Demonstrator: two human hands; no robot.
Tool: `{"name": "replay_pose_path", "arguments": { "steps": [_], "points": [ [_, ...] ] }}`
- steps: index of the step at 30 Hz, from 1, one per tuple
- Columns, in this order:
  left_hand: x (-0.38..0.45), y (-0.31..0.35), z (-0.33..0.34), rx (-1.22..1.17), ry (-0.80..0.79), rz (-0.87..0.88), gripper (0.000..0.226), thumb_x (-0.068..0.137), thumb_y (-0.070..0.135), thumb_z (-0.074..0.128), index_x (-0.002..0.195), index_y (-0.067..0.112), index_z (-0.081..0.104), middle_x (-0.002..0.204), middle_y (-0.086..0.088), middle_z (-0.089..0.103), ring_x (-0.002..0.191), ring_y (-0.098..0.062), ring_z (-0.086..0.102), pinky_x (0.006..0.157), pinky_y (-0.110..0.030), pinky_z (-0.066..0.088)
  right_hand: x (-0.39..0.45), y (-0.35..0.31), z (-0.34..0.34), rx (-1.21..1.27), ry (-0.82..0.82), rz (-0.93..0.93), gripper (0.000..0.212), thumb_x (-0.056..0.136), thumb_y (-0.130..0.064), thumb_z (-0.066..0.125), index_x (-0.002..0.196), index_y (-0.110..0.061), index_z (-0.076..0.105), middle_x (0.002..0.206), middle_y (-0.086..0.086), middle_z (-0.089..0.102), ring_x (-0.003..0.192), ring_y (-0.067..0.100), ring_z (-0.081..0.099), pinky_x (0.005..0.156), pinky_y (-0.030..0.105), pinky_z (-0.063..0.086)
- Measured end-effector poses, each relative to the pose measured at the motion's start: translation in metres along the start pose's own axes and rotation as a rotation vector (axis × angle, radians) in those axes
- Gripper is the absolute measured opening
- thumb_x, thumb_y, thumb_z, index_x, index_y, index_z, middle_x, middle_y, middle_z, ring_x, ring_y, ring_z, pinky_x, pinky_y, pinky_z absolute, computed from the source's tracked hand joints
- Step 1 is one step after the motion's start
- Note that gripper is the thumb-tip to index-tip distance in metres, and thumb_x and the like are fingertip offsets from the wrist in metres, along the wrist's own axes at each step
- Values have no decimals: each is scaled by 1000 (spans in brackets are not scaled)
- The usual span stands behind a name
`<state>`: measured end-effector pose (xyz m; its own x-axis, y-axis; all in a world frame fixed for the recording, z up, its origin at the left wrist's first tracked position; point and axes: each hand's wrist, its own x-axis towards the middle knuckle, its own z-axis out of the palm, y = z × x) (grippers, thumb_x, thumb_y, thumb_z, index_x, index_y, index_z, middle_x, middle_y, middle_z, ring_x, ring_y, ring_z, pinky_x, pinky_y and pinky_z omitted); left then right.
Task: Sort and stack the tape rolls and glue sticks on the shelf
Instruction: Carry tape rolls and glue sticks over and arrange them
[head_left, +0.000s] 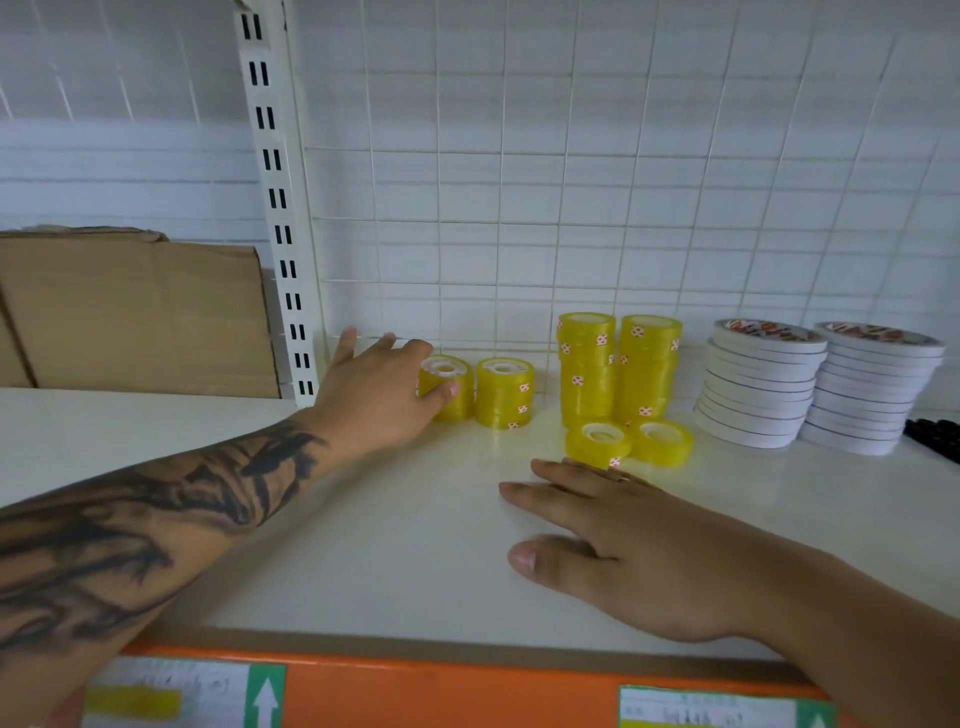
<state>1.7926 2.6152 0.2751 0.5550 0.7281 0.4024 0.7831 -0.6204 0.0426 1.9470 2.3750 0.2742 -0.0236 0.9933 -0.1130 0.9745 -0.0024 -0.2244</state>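
Observation:
Yellow tape rolls stand on the white shelf (395, 545). My left hand (374, 395) holds the leftmost short stack of yellow tape (457, 400), thumb across its front and index finger behind it, with the other fingers spread. A second short stack (505, 393) stands right beside it. Further right are two taller yellow stacks (587, 364) (648, 366), with two single rolls (598, 441) (666, 441) lying in front of them. My right hand (639, 545) lies flat on the shelf, palm down, its fingertips just short of the nearer single roll. No glue sticks are in view.
Two stacks of flat white tape rolls (758, 384) (872, 387) stand at the right, with a black object (935, 436) beyond them. A cardboard box (135, 312) sits left of the slotted upright (280, 218). A wire grid (571, 182) backs the shelf, and an orange rail (441, 691) edges its front.

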Motion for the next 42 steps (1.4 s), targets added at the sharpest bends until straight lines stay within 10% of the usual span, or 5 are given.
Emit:
{"name": "replay_pose_path", "arguments": {
  "steps": [15,24,42],
  "points": [
    [-35,-16,-37,117,171,114,82,89,79,20,154,31,37,159,5,43,156,-21,21,126,-52,-3,-3,1,0,-16,37,-13,69,90,-79,27,154,-60,9,166,-28,-6,151,-5,-10,118,20,-3],
    [-155,-109,-74,317,28,-14,72,90,80,13,151,49,37,161,5,39,152,-20,30,126,-54,12,19,-23,-6,-328,82,-199,73,76,-91,2,140,-70,-25,153,-40,-27,144,-14,-24,104,5,-18],
    [-243,-470,-136,432,-44,-383,91,76,86,-1,153,51,32,166,4,30,154,-23,26,125,-58,11,259,-362,23,-455,217,-508,73,94,-78,23,158,-51,-1,171,-9,2,156,11,3,123,27,9]
  ]
}}
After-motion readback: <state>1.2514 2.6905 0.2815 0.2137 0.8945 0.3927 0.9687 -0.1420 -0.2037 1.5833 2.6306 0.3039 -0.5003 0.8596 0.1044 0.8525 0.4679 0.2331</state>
